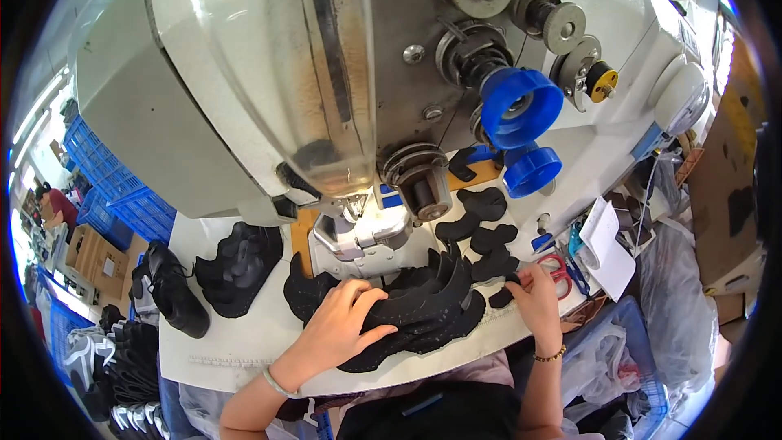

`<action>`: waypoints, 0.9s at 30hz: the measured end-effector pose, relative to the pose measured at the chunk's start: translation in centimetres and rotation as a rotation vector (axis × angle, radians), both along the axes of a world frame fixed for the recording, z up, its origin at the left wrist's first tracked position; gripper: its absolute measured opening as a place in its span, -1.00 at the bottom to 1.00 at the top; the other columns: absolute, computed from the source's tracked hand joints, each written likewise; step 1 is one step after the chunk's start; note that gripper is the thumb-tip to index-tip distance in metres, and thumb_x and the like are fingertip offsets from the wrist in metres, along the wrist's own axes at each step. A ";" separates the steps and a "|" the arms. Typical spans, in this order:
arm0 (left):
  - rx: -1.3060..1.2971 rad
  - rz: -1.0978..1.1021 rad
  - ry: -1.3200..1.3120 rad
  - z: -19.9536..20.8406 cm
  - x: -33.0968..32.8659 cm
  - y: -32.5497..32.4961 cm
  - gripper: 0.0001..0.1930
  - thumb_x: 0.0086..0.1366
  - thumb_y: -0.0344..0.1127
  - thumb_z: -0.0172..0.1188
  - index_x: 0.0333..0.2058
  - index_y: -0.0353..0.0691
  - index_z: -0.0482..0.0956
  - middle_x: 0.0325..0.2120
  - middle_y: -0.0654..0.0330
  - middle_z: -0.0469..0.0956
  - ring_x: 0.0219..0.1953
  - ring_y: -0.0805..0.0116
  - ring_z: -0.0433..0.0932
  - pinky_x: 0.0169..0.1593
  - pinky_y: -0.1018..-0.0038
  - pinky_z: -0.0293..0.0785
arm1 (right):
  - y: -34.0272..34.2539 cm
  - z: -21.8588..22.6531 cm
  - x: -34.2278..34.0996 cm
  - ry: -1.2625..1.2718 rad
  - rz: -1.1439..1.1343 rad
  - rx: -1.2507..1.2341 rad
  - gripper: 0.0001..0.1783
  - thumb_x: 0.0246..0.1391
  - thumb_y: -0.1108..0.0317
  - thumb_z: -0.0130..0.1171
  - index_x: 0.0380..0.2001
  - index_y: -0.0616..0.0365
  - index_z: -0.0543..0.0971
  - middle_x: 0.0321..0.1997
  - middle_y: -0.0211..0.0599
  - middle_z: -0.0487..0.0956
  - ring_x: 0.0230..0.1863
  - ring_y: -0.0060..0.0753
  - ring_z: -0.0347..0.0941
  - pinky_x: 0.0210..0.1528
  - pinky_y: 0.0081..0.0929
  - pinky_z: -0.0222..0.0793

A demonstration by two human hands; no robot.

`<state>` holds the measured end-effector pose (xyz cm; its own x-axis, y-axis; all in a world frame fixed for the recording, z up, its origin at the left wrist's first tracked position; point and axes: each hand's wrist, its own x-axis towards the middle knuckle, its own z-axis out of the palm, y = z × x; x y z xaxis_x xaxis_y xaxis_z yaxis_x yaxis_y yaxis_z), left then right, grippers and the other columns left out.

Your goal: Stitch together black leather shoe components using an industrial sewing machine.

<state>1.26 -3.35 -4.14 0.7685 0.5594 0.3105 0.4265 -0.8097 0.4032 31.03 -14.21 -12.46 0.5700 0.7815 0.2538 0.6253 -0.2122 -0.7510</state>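
Note:
In front of me a stack of black shoe-upper pieces (432,310) lies in curved layers on the sewing machine's white table. My left hand (346,326) rests on its left part, thumb and fingers apart. To the right, my right hand (535,297) has thumb and fingertips pinched together on a small black piece (501,299), partly hidden by the fingers. Several more small curved black pieces (493,238) are laid out just beyond that hand. The machine's lit needle area (358,228) is beyond the stack, touched by neither hand.
The sewing machine head (244,73) fills the upper view. At left are a black shoe (177,293) and another black pile (240,269). Red-handled scissors (556,275) and white paper (604,244) lie at right. Blue crates (106,163) and a distant person (57,205) are far left.

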 end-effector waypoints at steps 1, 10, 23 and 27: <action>0.035 -0.006 -0.021 0.0 -0.1 -0.1 -0.56 0.01 -0.18 0.37 -0.17 -0.25 0.47 -0.25 0.10 0.38 -0.19 0.14 0.40 -0.09 0.39 0.36 | 0.0 0.2 0.1 0.003 0.006 0.004 -0.72 -0.17 0.50 0.30 -0.37 0.29 0.43 -0.44 -0.33 0.41 -0.52 -0.57 0.30 -0.49 -0.59 0.24; -0.418 0.051 -0.310 0.9 -1.0 0.6 -0.70 0.11 -0.27 0.30 -0.22 -0.28 0.51 -0.39 0.21 0.48 -0.49 0.47 0.39 -0.36 0.53 0.38 | -1.1 5.4 0.1 0.292 0.027 -0.111 -0.85 -0.08 0.51 0.23 -0.49 0.31 0.45 -0.67 -0.45 0.44 -0.69 -0.73 0.26 -0.66 -0.68 0.11; -0.985 -0.016 -0.344 4.0 -0.7 -0.4 -0.64 0.26 -0.43 0.09 0.03 -0.35 0.32 -0.33 0.19 0.50 -0.46 0.54 0.50 -0.37 0.64 0.42 | 3.9 9.9 -11.4 0.656 0.543 0.272 -0.86 0.02 0.50 0.23 -0.34 0.24 0.49 -0.57 -0.47 0.51 -0.61 -0.81 0.35 -0.59 -0.83 0.24; -0.996 -0.069 -0.416 4.2 -1.2 -0.6 -0.57 0.22 -0.43 0.12 0.07 -0.33 0.30 -0.34 0.21 0.48 -0.44 0.57 0.47 -0.35 0.62 0.41 | 4.1 9.6 -12.3 0.621 0.511 0.298 -0.85 0.01 0.47 0.24 -0.34 0.25 0.49 -0.54 -0.45 0.53 -0.58 -0.81 0.38 -0.56 -0.83 0.29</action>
<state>0.08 -3.93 0.09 0.7476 0.6640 -0.0160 0.0699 -0.0547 0.9961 18.69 -10.10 -2.82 0.2696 0.9307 0.2472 0.0469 0.2438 -0.9687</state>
